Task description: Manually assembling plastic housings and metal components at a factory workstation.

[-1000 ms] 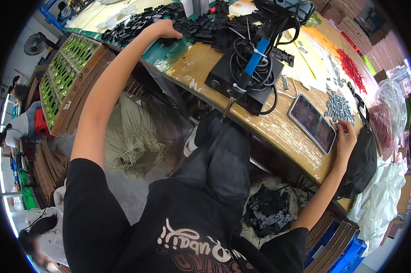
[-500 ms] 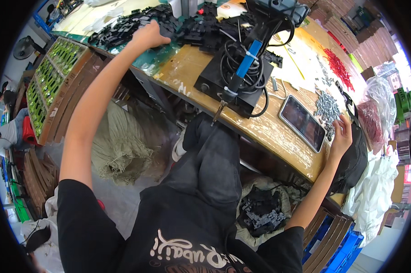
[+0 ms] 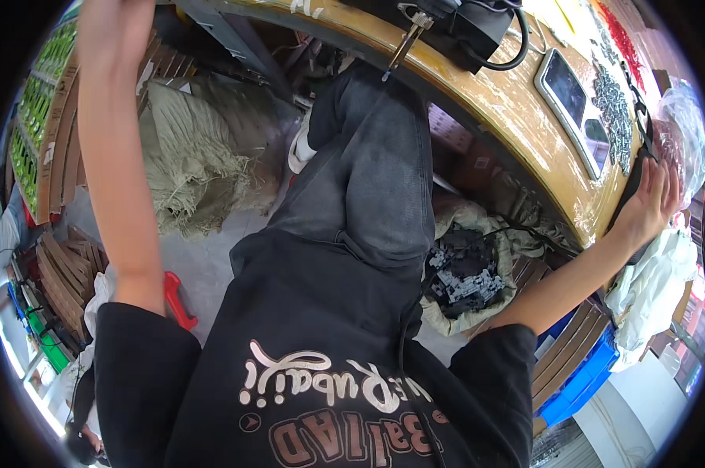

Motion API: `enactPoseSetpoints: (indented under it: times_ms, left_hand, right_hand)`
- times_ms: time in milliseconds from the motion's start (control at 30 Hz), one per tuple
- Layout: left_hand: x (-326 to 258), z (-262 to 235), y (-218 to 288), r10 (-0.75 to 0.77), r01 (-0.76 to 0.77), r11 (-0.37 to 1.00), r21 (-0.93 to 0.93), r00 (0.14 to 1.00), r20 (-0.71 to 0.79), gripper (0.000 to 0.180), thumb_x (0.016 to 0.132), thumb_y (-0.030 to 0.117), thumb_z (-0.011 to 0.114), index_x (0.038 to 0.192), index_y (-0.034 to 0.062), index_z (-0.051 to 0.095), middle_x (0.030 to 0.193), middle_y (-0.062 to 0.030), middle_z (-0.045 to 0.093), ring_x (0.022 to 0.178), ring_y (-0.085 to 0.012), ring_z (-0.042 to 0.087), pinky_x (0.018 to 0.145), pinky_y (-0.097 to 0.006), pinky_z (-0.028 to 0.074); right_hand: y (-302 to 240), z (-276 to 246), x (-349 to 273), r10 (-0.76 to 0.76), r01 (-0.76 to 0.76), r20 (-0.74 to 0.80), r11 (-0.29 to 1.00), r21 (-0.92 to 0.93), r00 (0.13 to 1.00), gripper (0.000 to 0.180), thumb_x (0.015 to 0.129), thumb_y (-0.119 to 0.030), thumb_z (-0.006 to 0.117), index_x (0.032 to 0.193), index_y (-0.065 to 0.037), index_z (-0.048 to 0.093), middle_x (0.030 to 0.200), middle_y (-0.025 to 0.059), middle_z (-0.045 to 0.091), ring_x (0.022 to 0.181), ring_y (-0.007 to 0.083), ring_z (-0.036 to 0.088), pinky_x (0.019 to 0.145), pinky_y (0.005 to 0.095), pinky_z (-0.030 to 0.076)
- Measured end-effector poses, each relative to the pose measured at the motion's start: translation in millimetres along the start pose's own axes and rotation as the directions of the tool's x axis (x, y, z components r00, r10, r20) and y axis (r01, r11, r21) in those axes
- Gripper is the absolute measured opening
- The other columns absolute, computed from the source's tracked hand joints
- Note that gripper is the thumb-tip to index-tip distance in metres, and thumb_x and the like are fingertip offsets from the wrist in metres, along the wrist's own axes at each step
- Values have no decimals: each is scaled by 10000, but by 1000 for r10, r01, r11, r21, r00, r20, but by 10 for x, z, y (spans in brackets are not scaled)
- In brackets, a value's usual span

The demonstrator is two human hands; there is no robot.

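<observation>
At the upper left edge of the view my left hand [image 3: 106, 31] is smeared by motion and partly cut off, so its fingers cannot be made out. My right hand [image 3: 653, 204] is at the table's right end, with its fingers stretched out over a black bag [image 3: 632, 189]; nothing shows in its grip. Left of that hand, a phone [image 3: 564, 90] lies on the wooden table [image 3: 516, 117]. Beside the phone is a heap of small grey metal screws [image 3: 614, 117]. A tool with a thin metal tip [image 3: 407, 48] points down past the table's front edge.
Red small parts [image 3: 624, 43] lie at the far right. Below the table stands a sack of black and grey plastic pieces [image 3: 465, 273]. A pale woven sack [image 3: 192, 156] sits at the left, near trays of green parts [image 3: 36, 132]. Blue crates [image 3: 578, 382] stand lower right.
The view has tipped down, and the black parts heap is out of the picture. My left hand has left that heap. My right hand has moved from beside the screws to the black bag.
</observation>
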State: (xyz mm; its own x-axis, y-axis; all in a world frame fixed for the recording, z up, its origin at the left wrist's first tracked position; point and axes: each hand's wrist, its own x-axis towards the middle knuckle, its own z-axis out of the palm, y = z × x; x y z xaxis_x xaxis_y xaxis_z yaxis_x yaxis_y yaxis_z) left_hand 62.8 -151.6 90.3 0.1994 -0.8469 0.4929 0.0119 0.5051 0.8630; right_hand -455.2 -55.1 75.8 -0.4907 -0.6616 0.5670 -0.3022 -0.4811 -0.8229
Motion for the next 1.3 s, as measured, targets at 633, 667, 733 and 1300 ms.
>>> enactPoseSetpoints:
  times_ms: [633,667,733,1300]
  left_hand:
    - [-2212,944,210,-412,931,-326,-166,18,911,268,738,153,505,929,33,360,671,-116,441,523,-196,468,469,-262,402]
    - [-2152,970,229,-438,945,-302,-123,-23,899,263,776,271,478,858,46,369,625,-68,378,496,-156,399,434,-236,342]
    - [-2272,953,132,-335,860,-465,-211,50,941,313,875,375,379,862,62,377,605,-35,397,494,-100,385,438,-213,364]
    - [-2053,936,439,-395,875,-484,17,-235,888,610,709,685,475,729,96,317,524,55,268,454,-39,265,408,-150,239]
  right_hand:
    - [-609,1300,-1899,186,-394,516,858,328,836,297,701,120,601,963,34,489,767,191,625,724,204,558,608,258,471]
    - [-613,1296,-1892,175,-387,527,864,323,832,287,708,111,601,962,36,488,758,191,628,725,197,558,608,255,470]
    - [-626,1278,-1893,192,-404,543,863,303,817,290,707,116,599,964,39,488,772,191,625,722,196,560,607,254,469]
    - [-669,1262,-1739,105,-228,521,957,178,847,489,583,146,664,1039,80,501,658,128,595,604,197,590,577,268,444]
